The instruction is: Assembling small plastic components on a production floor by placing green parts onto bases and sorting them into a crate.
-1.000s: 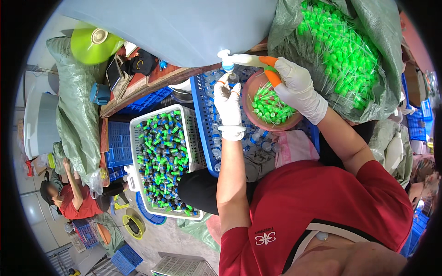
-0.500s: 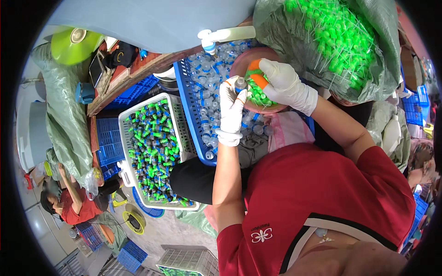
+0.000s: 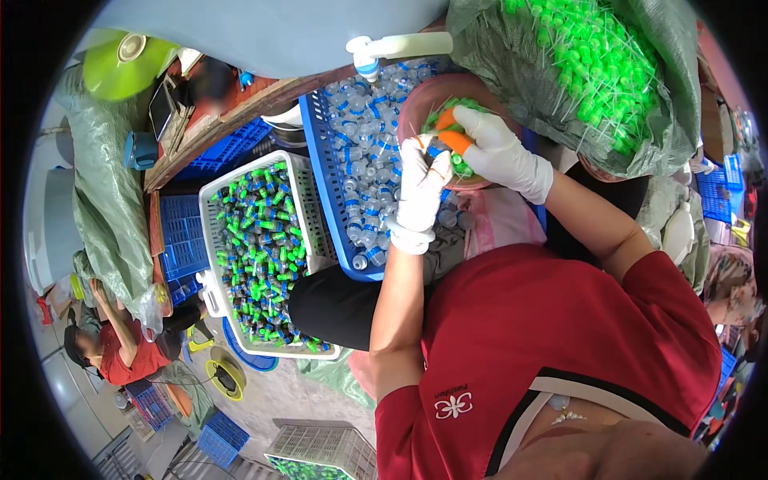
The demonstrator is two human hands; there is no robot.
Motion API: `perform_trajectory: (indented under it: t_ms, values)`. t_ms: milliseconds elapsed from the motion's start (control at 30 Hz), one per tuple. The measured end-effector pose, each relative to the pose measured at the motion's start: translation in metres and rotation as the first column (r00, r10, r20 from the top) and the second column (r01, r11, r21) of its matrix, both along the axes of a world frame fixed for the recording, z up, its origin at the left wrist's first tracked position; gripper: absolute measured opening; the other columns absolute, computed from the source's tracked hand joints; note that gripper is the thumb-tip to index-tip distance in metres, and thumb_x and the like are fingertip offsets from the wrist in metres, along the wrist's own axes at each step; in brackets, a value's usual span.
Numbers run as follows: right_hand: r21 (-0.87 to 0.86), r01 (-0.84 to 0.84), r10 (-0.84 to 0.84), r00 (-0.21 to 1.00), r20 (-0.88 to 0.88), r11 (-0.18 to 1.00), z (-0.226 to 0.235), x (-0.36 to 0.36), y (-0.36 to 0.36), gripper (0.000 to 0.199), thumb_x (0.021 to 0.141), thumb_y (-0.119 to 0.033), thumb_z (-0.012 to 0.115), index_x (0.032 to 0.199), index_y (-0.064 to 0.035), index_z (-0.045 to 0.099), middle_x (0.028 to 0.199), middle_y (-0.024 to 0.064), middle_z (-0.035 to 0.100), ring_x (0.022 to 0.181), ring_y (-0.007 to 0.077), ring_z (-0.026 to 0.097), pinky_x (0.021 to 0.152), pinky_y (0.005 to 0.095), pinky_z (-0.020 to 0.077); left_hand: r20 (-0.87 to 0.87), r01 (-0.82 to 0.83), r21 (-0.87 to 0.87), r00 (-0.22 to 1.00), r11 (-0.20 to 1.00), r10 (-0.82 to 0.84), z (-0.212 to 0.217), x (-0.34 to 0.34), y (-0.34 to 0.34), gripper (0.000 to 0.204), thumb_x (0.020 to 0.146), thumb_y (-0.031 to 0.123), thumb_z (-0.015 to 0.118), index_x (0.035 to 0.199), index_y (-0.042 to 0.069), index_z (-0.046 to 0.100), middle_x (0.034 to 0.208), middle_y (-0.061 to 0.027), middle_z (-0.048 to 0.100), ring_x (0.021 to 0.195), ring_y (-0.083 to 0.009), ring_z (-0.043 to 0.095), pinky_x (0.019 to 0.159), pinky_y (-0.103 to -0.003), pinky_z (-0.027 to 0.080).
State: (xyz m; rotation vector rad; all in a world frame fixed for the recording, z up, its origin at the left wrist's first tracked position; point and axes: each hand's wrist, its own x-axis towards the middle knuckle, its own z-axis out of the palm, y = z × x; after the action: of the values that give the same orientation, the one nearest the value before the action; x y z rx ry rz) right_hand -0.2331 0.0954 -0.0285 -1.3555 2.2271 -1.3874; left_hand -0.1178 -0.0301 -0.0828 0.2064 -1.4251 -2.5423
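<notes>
My left hand (image 3: 420, 186), in a white glove, is closed on a small bottle (image 3: 434, 150) with a blue band, mostly hidden by the fingers. My right hand (image 3: 498, 152), gloved in white with orange finger covers, is closed right beside the bottle. What its fingers pinch is hidden. Both hands are over a pink bowl (image 3: 416, 104) holding green caps (image 3: 460, 166) with thin clear stems. Left of the bowl, a blue basket (image 3: 318, 152) is full of small clear bottles (image 3: 364, 172) with blue bands.
A white basket (image 3: 210, 240) of green-capped dark bottles stands at the left. Far right, a grey-green sack (image 3: 512, 96) holds stemmed green caps. A white tap (image 3: 408, 46) juts over the blue basket from a large grey tank (image 3: 240, 32). Another person (image 3: 132, 356) is at far left.
My right hand's fingers have come from the bowl to the bottle in my left hand. My left hand has shifted slightly right and down, and the bottle is now mostly covered.
</notes>
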Motion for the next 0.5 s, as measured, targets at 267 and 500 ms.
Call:
perform_trajectory:
  t_ms: [267,500]
  values:
    - [0.15,0.107,-0.184,0.605,0.775,0.983,-0.022,-0.003,0.002,0.019,0.089,-0.004,0.053,0.105,0.0036,0.058,0.086,0.0072,0.061,0.079,0.0167,0.058,0.071,0.0322,0.0471,-0.303,-0.371,-0.883,0.918,0.287,0.255,0.007,-0.002,0.02,0.037,0.084,-0.002,0.06,0.12,-0.005,0.051,0.109,-0.0276,0.052,0.098,-0.0455,0.053,0.088,-0.045,0.046]
    - [0.033,0.071,-0.078,0.917,0.391,0.997,-0.037,0.004,0.017,0.02,0.091,-0.01,0.052,0.102,0.003,0.062,0.085,0.0103,0.064,0.083,0.023,0.063,0.075,0.0342,0.0488,-0.158,-0.223,-0.838,0.973,0.499,0.169,-0.005,0.013,0.015,0.033,0.092,0.0,0.059,0.121,-0.004,0.046,0.108,-0.0172,0.052,0.096,-0.0268,0.056,0.087,-0.035,0.047]
